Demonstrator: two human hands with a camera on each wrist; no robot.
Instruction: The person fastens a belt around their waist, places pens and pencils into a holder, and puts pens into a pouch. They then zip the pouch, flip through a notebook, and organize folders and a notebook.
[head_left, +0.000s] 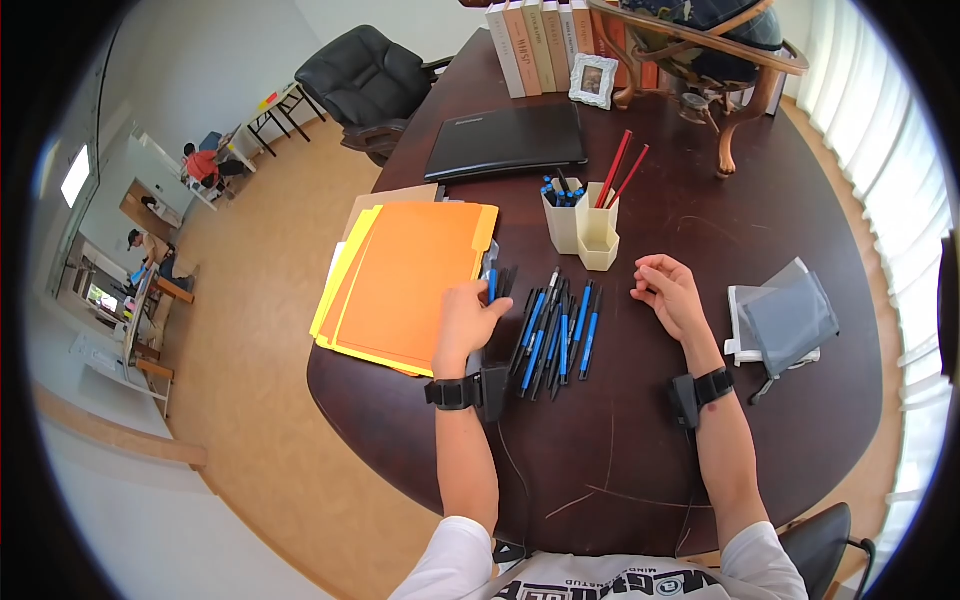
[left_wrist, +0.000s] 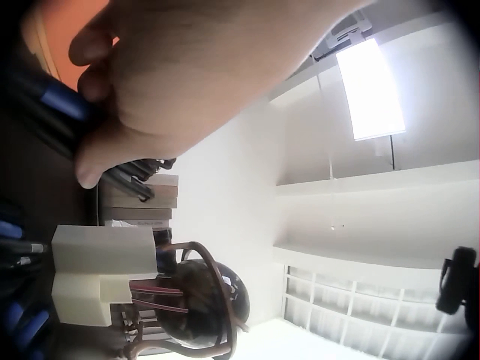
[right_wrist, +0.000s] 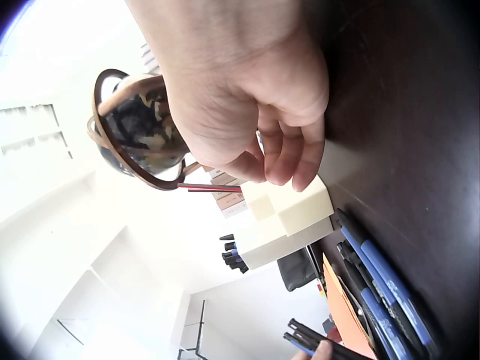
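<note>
My left hand [head_left: 466,320] grips a few blue and black pens [head_left: 492,281] beside the right edge of an orange folder [head_left: 410,275]. In the left wrist view the thumb and fingers curl round these pens [left_wrist: 64,103]; their tips also show at the bottom of the right wrist view. Between my hands, several more blue and black pens [head_left: 561,335] lie loosely side by side on the table. My right hand [head_left: 672,295], fingers loosely curled and holding nothing, hovers right of them. Beyond is a cream hexagonal pen holder [head_left: 566,226] with pens and two red pencils [head_left: 618,170] in it.
A black laptop [head_left: 508,140] lies closed behind the folders. At the back stand books [head_left: 530,50], a white picture frame [head_left: 592,80] and a globe on a wooden stand [head_left: 727,130]. A grey mesh pouch [head_left: 795,315] lies at the right. Cables trail from both wrists.
</note>
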